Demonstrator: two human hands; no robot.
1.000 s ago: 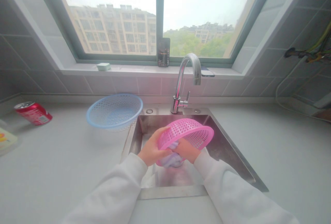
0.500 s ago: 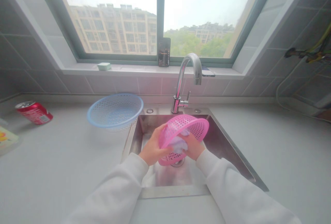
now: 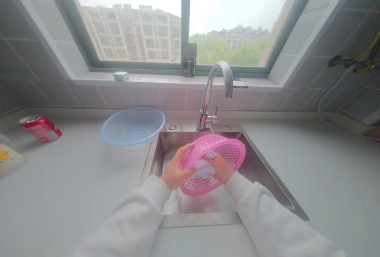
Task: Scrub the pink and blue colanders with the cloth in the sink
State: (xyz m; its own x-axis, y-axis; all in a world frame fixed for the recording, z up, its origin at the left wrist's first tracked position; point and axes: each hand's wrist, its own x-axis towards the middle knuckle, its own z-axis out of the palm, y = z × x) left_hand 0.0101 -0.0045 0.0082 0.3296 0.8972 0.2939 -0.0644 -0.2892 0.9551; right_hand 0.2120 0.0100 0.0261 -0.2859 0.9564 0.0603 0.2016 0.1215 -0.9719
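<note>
A pink plastic colander (image 3: 233,152) is tilted above the steel sink (image 3: 204,205), its open side facing me. My left hand (image 3: 177,168) grips its left rim, the thumb toward the inside. Inside the colander, my right hand (image 3: 220,166) is closed on a pale lavender-white cloth (image 3: 203,168) and presses it against the wall. The fingertips of my right hand are partly hidden by the cloth. Behind the colander stands the chrome faucet (image 3: 208,94), with no water visible from its spout.
A blue colander (image 3: 133,128) stands left of the sink, near its edge. Farther left are a red drink can (image 3: 41,129) and part of a container (image 3: 8,158). The windowsill holds a propped phone (image 3: 189,59), a flat phone (image 3: 240,82) and a pale green box (image 3: 120,76).
The pink colander has turned and shifted slightly right and lower, and its opening shows more. Both hands keep their hold, with the cloth still inside.
</note>
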